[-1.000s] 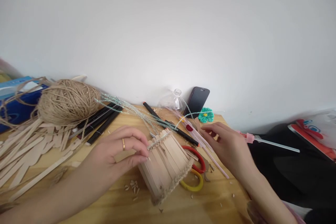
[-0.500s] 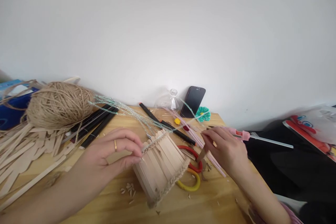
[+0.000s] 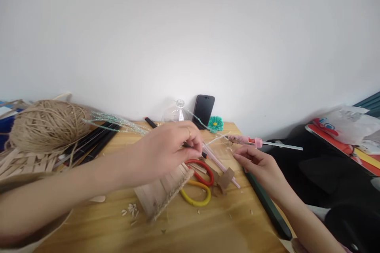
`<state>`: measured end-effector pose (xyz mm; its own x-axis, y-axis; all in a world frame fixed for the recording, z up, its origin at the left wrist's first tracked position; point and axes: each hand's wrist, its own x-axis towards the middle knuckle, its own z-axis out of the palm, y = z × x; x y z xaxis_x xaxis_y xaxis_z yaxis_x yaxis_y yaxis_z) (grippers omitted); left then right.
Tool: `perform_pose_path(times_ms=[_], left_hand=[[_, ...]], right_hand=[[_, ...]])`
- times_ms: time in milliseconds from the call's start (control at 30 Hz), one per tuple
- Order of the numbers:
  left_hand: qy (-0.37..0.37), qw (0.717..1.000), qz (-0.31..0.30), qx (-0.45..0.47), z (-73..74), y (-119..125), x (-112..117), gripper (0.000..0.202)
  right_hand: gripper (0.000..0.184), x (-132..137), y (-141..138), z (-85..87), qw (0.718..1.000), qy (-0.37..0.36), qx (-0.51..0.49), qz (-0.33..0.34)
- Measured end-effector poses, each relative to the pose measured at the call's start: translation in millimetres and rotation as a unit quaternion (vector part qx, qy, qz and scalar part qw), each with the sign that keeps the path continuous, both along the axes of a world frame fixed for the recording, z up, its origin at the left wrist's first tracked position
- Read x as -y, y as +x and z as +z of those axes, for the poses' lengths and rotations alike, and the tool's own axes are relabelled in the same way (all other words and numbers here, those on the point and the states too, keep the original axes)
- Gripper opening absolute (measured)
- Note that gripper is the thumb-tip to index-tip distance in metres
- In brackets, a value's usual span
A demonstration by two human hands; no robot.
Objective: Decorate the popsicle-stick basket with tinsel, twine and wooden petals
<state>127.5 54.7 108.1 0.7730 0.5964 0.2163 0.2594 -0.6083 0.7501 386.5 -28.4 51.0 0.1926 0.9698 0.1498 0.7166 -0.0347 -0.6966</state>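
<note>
My left hand (image 3: 175,146), slightly blurred, is above the wooden-stick basket (image 3: 164,189), its thumb and fingertips brought together. A pale pipe cleaner (image 3: 218,138) runs to the right from beside those fingertips; whether they grip it is unclear. The basket lies tilted on the table, a braided twine band along its lower edge, its upper part covered by my hand. My right hand (image 3: 261,168) has thumb and forefinger pinched just below the pink glue gun (image 3: 243,140), a clear glue stick projecting from it. Anything inside that pinch is too small to make out.
Scissors (image 3: 196,201) with red and yellow handles lie beside brown scraps (image 3: 226,178). A twine ball (image 3: 49,124), tinsel pipe cleaners (image 3: 118,122) and black markers (image 3: 97,142) are at left. A phone (image 3: 204,110), teal flower (image 3: 215,124) and long dark green object (image 3: 268,205) are also here.
My left hand has left the basket's rim and moved right across it. My right hand has lowered slightly from the glue gun, uncovering the green object. The camera view has shifted right.
</note>
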Motion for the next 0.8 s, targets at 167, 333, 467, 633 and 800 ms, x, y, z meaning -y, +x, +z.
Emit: perform_pose_path(times_ms=[167, 333, 467, 633, 800], left_hand=[[-0.001, 0.997, -0.034, -0.076, 5.7, 33, -12, 0.012], [-0.030, 0.986, -0.077, -0.142, 3.0, 51, -14, 0.011], [-0.075, 0.977, -0.092, -0.176, -5.2, 59, -18, 0.008], [-0.249, 0.940, -0.153, -0.177, -16.9, 67, -20, 0.005], [-0.367, 0.914, -0.130, -0.110, -24.5, 66, -24, 0.010]], right_hand=[[0.026, 8, -9, 15.3, 0.999, 0.003, -0.049, 0.013], [0.025, 13, -9, 25.7, 0.997, 0.006, -0.075, 0.023], [0.023, 17, -4, 25.1, 0.997, 0.015, -0.076, 0.011], [0.023, 21, 0, 22.9, 0.997, 0.020, -0.068, 0.012], [0.022, 23, 4, 20.2, 0.998, 0.030, -0.054, 0.021]])
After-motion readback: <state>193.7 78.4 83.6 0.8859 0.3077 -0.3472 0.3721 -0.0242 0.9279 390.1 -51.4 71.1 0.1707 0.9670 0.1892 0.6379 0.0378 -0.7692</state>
